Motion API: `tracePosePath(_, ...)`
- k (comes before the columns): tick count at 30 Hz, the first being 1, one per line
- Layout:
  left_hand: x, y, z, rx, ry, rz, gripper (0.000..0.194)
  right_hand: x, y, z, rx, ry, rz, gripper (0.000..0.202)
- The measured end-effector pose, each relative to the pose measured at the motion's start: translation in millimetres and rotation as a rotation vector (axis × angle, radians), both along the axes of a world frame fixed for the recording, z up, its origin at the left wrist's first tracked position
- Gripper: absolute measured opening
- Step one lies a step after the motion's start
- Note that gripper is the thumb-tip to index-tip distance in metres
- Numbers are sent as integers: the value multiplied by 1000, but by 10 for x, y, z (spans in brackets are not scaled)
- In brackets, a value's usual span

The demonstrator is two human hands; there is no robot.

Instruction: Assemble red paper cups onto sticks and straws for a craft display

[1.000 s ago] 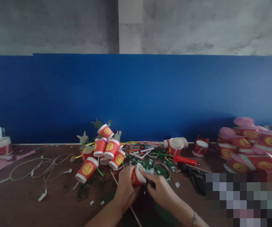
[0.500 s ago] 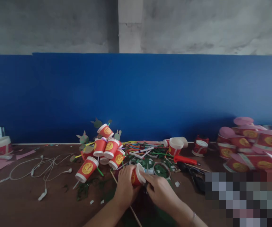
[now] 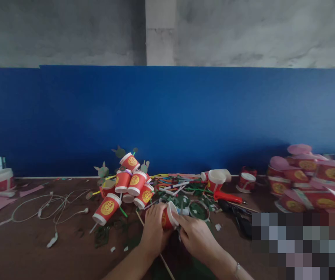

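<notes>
A red and white paper cup lies on its side in my left hand, whose fingers wrap round it; its rim faces right. My right hand is at the cup's rim, with the index finger reaching to the opening and the other fingers curled. A thin metal blade, seemingly of scissors, shows beside that hand; most of the tool is hidden. Beneath my left wrist runs a thin wooden stick.
Red cups with paper rabbit heads are piled left of my hands. Coloured straws, a tape ring and a red tool lie behind. White earphones are at left, pink-topped cups at right.
My right hand has shifted very slightly, its wrist turning a little so that more of the bracelet shows. The cup and my left hand have barely moved.
</notes>
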State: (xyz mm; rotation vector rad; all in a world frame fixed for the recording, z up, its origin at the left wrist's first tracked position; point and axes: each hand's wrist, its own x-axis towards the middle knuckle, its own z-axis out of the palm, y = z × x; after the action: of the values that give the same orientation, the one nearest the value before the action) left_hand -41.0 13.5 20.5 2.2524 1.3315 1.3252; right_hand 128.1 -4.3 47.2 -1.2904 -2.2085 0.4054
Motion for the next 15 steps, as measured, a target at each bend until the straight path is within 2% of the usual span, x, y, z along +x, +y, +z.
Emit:
tracePosePath(2, -1, 0, -1, -9, -10, -11, 43, -9, 11, -10, -49, 63, -5, 58)
tracePosePath(5, -6, -3, 5, -22, -20, -28, 44, -30, 80, -46, -225, 279, -4, 53)
tracePosePath(7, -9, -6, 6, -23, -22, -28, 44, -30, 109, -61, -257, 298, -6, 53)
tracePosePath(12, -7, -29, -13, 7, 35, -51, 40, 12, 47, -13, 37, -106, -15, 59)
tracePosePath(15, 3, -41, -27, 34, 61, -62, 42, 21, 13, 40, 48, -192, -33, 60)
